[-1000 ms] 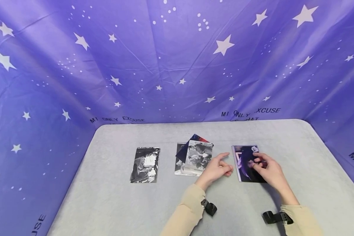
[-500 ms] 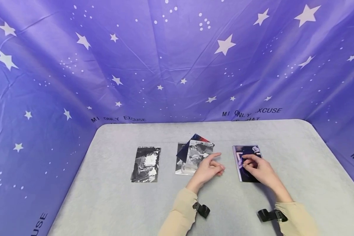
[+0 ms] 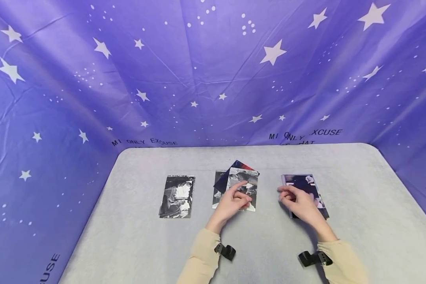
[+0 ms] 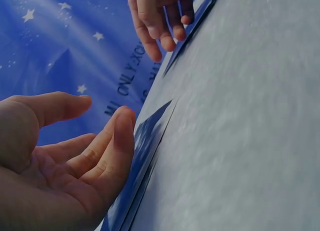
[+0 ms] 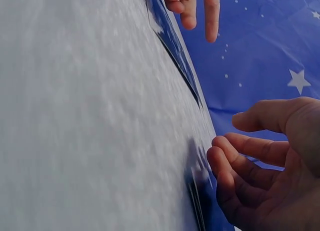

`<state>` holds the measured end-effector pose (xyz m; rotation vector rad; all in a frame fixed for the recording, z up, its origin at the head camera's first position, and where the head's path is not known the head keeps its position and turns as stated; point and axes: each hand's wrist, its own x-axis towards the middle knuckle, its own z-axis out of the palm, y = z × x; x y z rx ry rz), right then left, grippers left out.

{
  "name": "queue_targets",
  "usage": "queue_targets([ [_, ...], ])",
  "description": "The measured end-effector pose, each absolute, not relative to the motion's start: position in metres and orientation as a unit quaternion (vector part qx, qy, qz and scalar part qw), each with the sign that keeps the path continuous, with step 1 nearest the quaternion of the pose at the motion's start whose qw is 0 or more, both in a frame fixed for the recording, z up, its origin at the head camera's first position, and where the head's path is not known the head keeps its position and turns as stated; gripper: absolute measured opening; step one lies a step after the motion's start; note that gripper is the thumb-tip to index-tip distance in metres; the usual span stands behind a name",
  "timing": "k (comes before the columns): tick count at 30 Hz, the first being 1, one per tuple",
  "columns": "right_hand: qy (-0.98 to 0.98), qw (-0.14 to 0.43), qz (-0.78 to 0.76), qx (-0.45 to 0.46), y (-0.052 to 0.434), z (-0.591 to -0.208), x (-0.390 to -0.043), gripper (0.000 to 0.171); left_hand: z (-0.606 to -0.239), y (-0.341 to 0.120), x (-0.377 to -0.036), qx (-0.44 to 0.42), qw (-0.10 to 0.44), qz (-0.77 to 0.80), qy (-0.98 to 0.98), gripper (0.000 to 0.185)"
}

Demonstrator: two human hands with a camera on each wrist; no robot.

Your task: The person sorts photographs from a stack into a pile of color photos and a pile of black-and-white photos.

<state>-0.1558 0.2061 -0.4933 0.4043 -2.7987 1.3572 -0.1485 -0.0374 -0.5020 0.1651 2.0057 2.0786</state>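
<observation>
In the head view, my left hand (image 3: 228, 207) hovers over the middle group of photos, holding nothing, its index finger extended and the others loosely bent. Part of the top black-and-white photo (image 3: 251, 201) is covered by it. Beneath that photo, a dark blue and red photo (image 3: 237, 164) sticks out at an angle. My right hand (image 3: 301, 204) is over the left part of a stack topped by a dark purple photo (image 3: 301, 181). The left wrist view shows a gap between thumb and fingers of my left hand (image 4: 75, 161). Nothing is in my right hand (image 5: 270, 166) either.
Another black-and-white photo (image 3: 177, 197) tops a stack to the left on the grey table (image 3: 138, 244). A purple curtain with white stars (image 3: 206, 59) hangs behind and at both sides. Each wrist carries a black camera strap (image 3: 226, 251).
Both hands have moved left, the left one from beside the middle photos to over them. The right hand has slid across the purple photo to its left edge, uncovering its right part.
</observation>
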Motion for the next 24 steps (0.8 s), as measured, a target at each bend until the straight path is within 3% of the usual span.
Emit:
queue_targets([
  [6,-0.883,0.001,0.449,0.135,0.189,-0.498,-0.159,0.023,-0.508,-0.058,-0.149,0.086,0.085,0.72,0.683,0.055],
  [12,-0.873,0.003,0.472,0.124,0.171,-0.501,-0.159,0.023,-0.509,-0.072,-0.151,0.04,0.094,0.716,0.691,0.057],
  [24,-0.855,-0.006,0.508,0.101,0.144,-0.503,-0.162,0.044,-0.489,-0.097,-0.156,-0.004,0.072,0.719,0.692,0.058],
])
